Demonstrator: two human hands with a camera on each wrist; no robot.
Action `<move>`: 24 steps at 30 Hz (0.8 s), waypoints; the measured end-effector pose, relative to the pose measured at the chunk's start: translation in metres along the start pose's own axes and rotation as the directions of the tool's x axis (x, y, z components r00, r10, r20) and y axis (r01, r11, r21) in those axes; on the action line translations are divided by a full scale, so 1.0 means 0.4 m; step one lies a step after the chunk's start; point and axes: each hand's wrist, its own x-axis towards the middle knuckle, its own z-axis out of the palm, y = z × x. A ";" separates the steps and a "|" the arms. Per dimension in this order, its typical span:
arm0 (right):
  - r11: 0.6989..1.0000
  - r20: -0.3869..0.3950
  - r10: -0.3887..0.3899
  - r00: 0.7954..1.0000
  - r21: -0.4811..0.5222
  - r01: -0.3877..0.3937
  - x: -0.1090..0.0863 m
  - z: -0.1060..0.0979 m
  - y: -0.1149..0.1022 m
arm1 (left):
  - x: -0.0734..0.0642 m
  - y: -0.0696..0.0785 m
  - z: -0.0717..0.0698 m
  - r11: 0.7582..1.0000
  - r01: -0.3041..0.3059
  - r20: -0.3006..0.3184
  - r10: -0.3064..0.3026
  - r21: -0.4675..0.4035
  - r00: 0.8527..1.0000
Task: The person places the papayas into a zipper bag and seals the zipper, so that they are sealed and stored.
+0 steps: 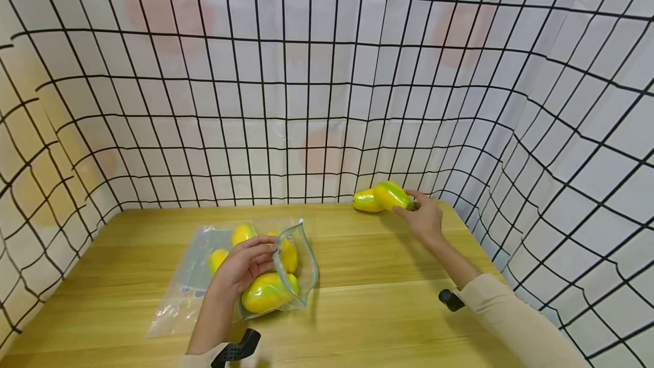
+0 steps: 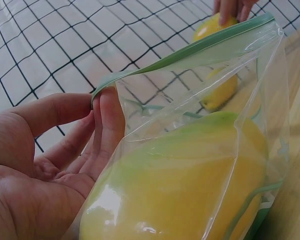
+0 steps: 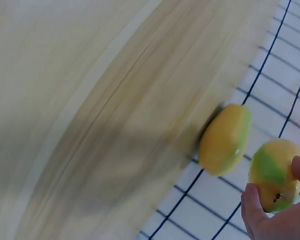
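Note:
My left hand (image 1: 242,266) pinches the green zip edge (image 2: 175,52) of a clear zip bag (image 1: 174,311), holding its mouth open towards the right. Several yellow-green mangoes lie inside, one mango (image 1: 268,293) nearest the opening and another large in the left wrist view (image 2: 185,175). At the back right, my right hand (image 1: 426,217) grips a mango (image 1: 392,195) between thumb and fingers, raised over the table. Just left of it, a second mango (image 1: 365,201) rests at the table's back edge; the held one partly covers it in the head view.
A wooden table (image 1: 368,311) lies under the bag. Black wire grid (image 1: 286,81) with white sheeting behind it stands along the back and both sides, close behind the right hand.

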 end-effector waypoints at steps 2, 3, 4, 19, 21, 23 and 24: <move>1.000 0.019 -0.015 1.000 0.012 0.015 -0.007 0.005 -0.016 | 0.000 0.001 0.000 1.000 0.001 0.002 -0.001 -0.001 1.000; 1.000 0.029 -0.024 0.999 0.013 0.023 -0.010 0.008 -0.024 | 0.000 0.001 0.000 1.000 0.001 0.002 -0.001 -0.003 1.000; 0.999 0.040 -0.034 0.999 0.014 0.033 -0.014 0.011 -0.034 | 0.000 0.001 0.000 1.000 0.001 0.002 -0.001 -0.004 1.000; 0.995 0.227 -0.096 0.969 0.052 0.087 -0.071 0.037 -0.126 | -0.001 0.002 0.001 1.000 0.004 0.008 -0.004 -0.001 1.000; 0.995 0.248 -0.093 0.964 0.069 0.079 -0.077 0.038 -0.133 | -0.002 0.002 0.001 1.000 0.004 0.011 -0.004 -0.001 1.000; 0.994 0.267 -0.090 0.959 0.084 0.070 -0.083 0.040 -0.141 | -0.003 0.003 0.001 1.000 0.002 0.014 -0.002 0.000 1.000; 0.994 0.277 -0.091 0.957 0.086 0.070 -0.086 0.040 -0.145 | -0.003 0.003 0.001 1.000 0.000 0.017 0.000 0.002 1.000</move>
